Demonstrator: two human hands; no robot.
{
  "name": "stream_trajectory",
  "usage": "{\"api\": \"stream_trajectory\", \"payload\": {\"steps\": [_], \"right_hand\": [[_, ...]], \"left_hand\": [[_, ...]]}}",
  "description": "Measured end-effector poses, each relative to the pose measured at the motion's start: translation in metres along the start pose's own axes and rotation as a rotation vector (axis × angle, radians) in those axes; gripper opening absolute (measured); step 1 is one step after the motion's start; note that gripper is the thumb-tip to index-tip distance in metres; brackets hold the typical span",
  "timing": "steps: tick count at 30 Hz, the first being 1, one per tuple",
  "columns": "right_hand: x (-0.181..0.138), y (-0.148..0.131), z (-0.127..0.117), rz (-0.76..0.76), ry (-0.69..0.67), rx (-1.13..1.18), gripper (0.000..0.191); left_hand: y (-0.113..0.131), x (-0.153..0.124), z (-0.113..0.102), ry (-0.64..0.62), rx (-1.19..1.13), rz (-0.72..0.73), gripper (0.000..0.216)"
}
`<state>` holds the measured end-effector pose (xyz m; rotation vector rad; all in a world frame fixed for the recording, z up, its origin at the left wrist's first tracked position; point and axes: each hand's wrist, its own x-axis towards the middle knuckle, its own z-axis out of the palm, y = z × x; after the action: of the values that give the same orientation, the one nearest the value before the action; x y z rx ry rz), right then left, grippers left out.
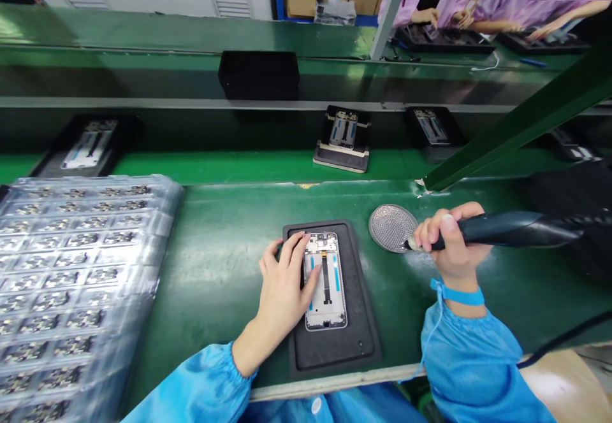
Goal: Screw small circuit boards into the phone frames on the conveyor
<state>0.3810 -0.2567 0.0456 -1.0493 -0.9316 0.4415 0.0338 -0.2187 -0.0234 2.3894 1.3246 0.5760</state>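
Note:
My left hand [287, 276] lies over the left side of an opened phone [329, 311], fingers spread, fingertips near its top left edge and the thumb across its inside. The phone shows a circuit board at the top, blue strips and a dark flex cable. Under it is a black foam tray [329, 353]. In my right hand [454, 244] is a black electric screwdriver [516, 228], held tilted with the fingers closed round its front end. Its tip is at the right rim of a round perforated screw dish [391, 225], beside the phone tray.
A clear plastic tray [81, 270] of small circuit boards fills the left. Beyond the bench, phones on black trays [342, 139] lie along a green line, with a black box [259, 75] behind. A green post [516, 117] slants at right. Co-workers' hands [425, 18] work at far right.

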Motion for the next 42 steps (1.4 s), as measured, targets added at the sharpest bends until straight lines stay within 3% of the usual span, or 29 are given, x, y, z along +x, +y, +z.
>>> {"api": "stream_trajectory", "payload": {"steps": [6, 9, 11, 16, 19, 22, 27, 42], "right_hand": [[0.0, -0.003, 0.003, -0.017, -0.006, -0.019, 0.055], [0.004, -0.015, 0.009, -0.044, 0.024, -0.007, 0.053], [0.007, -0.023, 0.02, -0.078, 0.018, 0.047, 0.047], [0.007, -0.029, 0.083, -0.136, -0.131, 0.231, 0.034], [0.0, -0.018, 0.125, -0.072, -0.194, 0.277, 0.035], [-0.006, -0.005, 0.147, -0.017, -0.249, 0.269, 0.04], [-0.012, 0.01, 0.152, 0.03, -0.282, 0.221, 0.049], [-0.017, 0.015, 0.153, 0.015, -0.321, 0.168, 0.044]], "left_hand": [[0.011, 0.001, 0.005, 0.044, -0.053, -0.039, 0.064], [0.003, 0.019, -0.003, 0.086, -0.153, -0.068, 0.059], [-0.004, 0.036, -0.012, 0.042, -0.218, -0.064, 0.053], [-0.011, 0.069, -0.028, -0.218, -0.306, -0.065, 0.056], [-0.006, 0.072, -0.029, -0.239, -0.307, -0.096, 0.057], [-0.001, 0.071, -0.028, -0.242, -0.318, -0.109, 0.059], [0.003, 0.07, -0.028, -0.247, -0.341, -0.106, 0.059], [0.006, 0.069, -0.027, -0.26, -0.332, -0.082, 0.06]]}}
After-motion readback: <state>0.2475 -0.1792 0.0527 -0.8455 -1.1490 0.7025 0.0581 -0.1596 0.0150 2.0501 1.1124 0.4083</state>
